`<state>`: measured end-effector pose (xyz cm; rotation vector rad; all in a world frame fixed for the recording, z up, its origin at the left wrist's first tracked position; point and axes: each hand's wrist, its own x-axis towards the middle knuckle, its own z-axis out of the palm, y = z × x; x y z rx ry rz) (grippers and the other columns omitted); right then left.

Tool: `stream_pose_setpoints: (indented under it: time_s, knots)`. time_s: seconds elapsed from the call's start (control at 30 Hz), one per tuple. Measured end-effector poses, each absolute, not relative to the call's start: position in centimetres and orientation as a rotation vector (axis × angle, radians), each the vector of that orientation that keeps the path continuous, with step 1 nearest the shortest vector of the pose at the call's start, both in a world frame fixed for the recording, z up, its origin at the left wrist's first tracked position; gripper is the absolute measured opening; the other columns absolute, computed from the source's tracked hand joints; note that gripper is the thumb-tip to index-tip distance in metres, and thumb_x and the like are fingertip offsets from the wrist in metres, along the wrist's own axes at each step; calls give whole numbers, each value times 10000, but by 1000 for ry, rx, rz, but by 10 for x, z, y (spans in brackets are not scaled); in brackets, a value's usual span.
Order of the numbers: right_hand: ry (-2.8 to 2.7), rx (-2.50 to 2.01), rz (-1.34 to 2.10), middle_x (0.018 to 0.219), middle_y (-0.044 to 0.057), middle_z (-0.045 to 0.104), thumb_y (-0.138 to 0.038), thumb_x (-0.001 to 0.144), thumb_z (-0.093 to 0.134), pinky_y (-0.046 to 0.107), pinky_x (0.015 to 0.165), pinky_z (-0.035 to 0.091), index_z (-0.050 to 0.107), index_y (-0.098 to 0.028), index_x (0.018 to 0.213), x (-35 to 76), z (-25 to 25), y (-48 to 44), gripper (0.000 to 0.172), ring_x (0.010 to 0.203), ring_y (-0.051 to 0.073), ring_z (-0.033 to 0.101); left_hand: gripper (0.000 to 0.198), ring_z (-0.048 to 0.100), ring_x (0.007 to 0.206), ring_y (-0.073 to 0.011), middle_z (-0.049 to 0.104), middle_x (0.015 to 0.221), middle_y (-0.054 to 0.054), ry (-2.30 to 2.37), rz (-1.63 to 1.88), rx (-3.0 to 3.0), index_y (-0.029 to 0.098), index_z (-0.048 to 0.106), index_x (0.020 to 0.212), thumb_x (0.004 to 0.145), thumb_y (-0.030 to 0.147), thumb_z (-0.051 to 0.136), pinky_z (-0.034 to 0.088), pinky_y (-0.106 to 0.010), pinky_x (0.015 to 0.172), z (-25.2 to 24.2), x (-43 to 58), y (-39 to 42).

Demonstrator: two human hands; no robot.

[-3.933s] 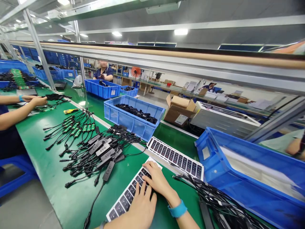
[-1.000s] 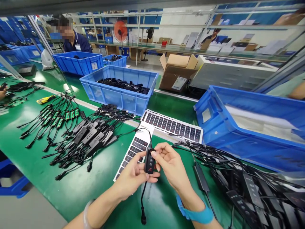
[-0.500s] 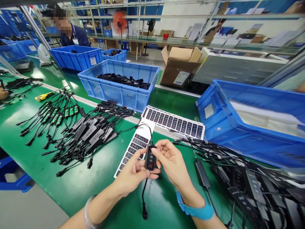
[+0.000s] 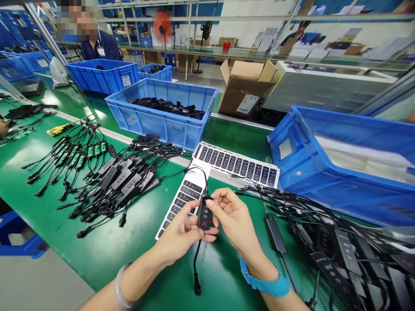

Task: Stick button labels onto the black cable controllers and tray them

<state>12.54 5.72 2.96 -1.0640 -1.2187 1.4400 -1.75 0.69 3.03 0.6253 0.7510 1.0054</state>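
Note:
Both hands hold one small black controller [image 4: 204, 215] with a cable at each end, lifted a little above the green table [image 4: 97, 255]. My left hand [image 4: 181, 235] grips it from below and the side. My right hand [image 4: 235, 222] pinches its top edge with the thumb on its face. One cable end hangs down to a plug [image 4: 197, 288]. Under the hands lies a white sticker sheet [image 4: 184, 196] of black labels, partly covered. A second sticker sheet [image 4: 236, 166] lies just beyond it.
A pile of black controllers with cables [image 4: 126, 183] lies to the left and another heap [image 4: 330, 246] to the right. Blue bins [image 4: 155, 125] [image 4: 311, 172] stand behind. A person in dark blue [image 4: 97, 45] works at far left. A cardboard box [image 4: 246, 88] sits beyond.
Since 3.9 s ago my hands left the sticker sheet and picked up a controller. Over the last second they hold it almost still, thumb staying on its face.

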Motion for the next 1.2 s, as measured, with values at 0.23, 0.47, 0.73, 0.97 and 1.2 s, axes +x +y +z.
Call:
stream_pose_setpoints:
  time_s: [0.23, 0.47, 0.73, 0.97, 1.2]
  knots:
    - [-1218, -1062, 1456, 716, -60, 502, -396, 791, 722, 167, 353, 388, 543, -207, 850, 126, 29, 58, 267, 408, 34, 441, 617, 703, 943, -253, 698, 1040, -94, 762, 999, 626, 208, 468, 1287, 757, 232, 783, 512, -427, 894, 29, -18, 7]
    - [-1236, -1069, 1432, 697, -59, 502, -402, 788, 721, 174, 360, 391, 549, -204, 840, 125, 31, 57, 267, 405, 40, 450, 611, 707, 925, -243, 703, 1015, -86, 772, 1005, 615, 206, 461, 1295, 769, 252, 769, 523, -404, 875, 27, -17, 7]
    - [-1284, -1146, 1296, 695, -32, 510, -404, 766, 724, 181, 380, 399, 587, -205, 832, 123, 32, 56, 251, 481, 73, 465, 620, 711, 900, -241, 711, 996, -89, 776, 1000, 635, 206, 469, 1300, 768, 281, 779, 517, -412, 875, 27, -16, 7]
    - [-1325, -1186, 1253, 696, -28, 508, -377, 776, 705, 185, 392, 405, 588, -208, 836, 124, 30, 55, 214, 517, 87, 481, 648, 709, 902, -239, 706, 978, -78, 811, 992, 661, 207, 440, 1293, 757, 309, 788, 521, -406, 869, 27, -15, 6]
    - [-1371, -1246, 1231, 747, -32, 511, -380, 744, 730, 228, 472, 501, 551, -232, 1032, 129, 23, 62, 370, 629, 131, 520, 570, 719, 851, -222, 715, 971, -74, 804, 1021, 670, 208, 481, 1236, 755, 256, 785, 547, -348, 782, 27, -17, 8]
